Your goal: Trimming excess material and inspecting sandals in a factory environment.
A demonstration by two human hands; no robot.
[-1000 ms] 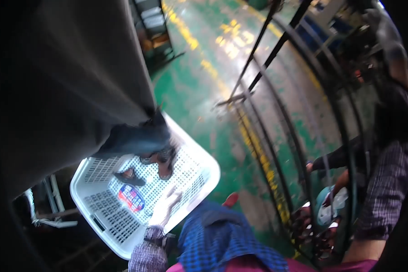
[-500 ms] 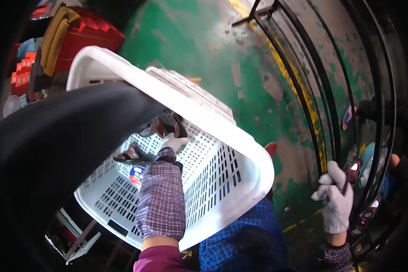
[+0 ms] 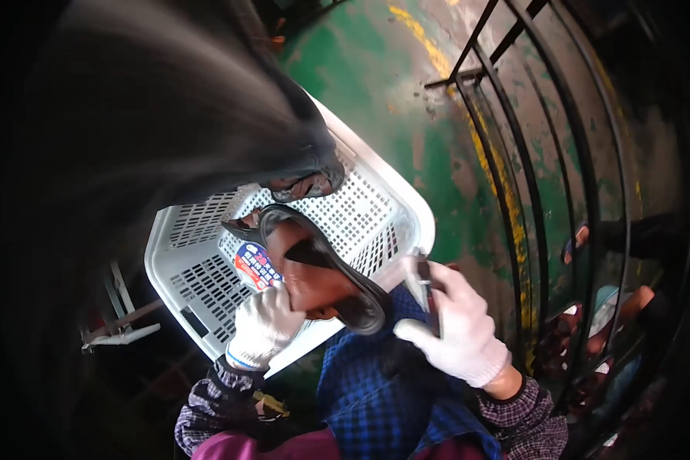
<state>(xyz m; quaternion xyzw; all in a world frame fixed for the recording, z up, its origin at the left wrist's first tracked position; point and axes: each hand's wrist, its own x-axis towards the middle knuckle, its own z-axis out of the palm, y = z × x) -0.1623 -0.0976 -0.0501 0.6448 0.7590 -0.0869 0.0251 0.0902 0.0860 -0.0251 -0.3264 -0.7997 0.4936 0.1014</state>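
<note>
My left hand (image 3: 264, 326), in a white glove, is closed on the near edge of a brown sandal (image 3: 310, 268) with a black rim. The sandal is tilted above a white plastic basket (image 3: 418, 203). At its right, my gloved right hand (image 3: 456, 330) grips a narrow dark item (image 3: 429, 295) with a grey end and a reddish part; its kind is unclear. Inside the basket, another brown sandal (image 3: 299, 186) lies at the far side, partly covered by a dark blurred shape. A strap of a further sandal (image 3: 241, 224) shows behind the held one.
A large blurred dark shape (image 3: 153, 115) hides the upper left. Black metal rack bars (image 3: 514, 199) curve along the right, with several brown items (image 3: 560, 345) low behind them. Green, worn floor (image 3: 345, 61) with a yellow line lies beyond. Another person's foot (image 3: 575, 244) shows beyond the bars.
My left hand has come out of the basket's depth and now holds a sandal. My right hand has moved left from the rack towards the basket. The dark shape covers more of the upper left.
</note>
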